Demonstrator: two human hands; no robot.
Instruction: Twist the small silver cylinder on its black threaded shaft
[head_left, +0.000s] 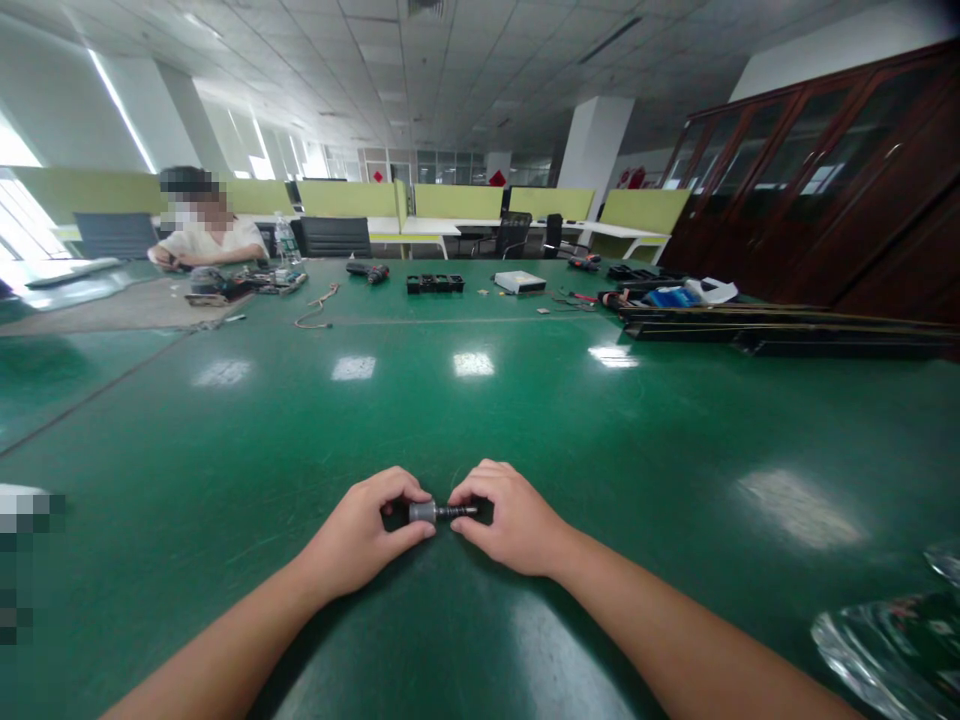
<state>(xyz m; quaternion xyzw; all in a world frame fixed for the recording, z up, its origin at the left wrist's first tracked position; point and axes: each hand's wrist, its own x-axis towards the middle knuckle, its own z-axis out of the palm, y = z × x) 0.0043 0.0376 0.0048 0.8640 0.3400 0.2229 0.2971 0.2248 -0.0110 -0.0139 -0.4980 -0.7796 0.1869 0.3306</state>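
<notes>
1. Green table (637, 430): spreads out beneath your fingers and well beyond them on every side.
2. Co-worker (225, 243): seated at the far edge, ahead and to the left of your fingers, well apart from them.
3. Black bars (847, 348): stacked far ahead and to the right of your fingertips.
4. Clear packaging (847, 645): right of your fingers, past the forearm.
5. Your left hand (352, 530): thumb and forefinger pinched on the metal cylinder (422, 512), which lies on its side between them.
6. Your right hand (517, 515): thumb and forefinger curled to either side of the thin rod (459, 511); can't tell whether they press on it.
7. Progress, my reading: cylinder and rod sit end to end in one line between your two sets of fingertips, so they look joined already. Whether the joint is tight or loose doesn't show, so what remains there can't be judged. No other loose piece shows beside your fingers.
</notes>
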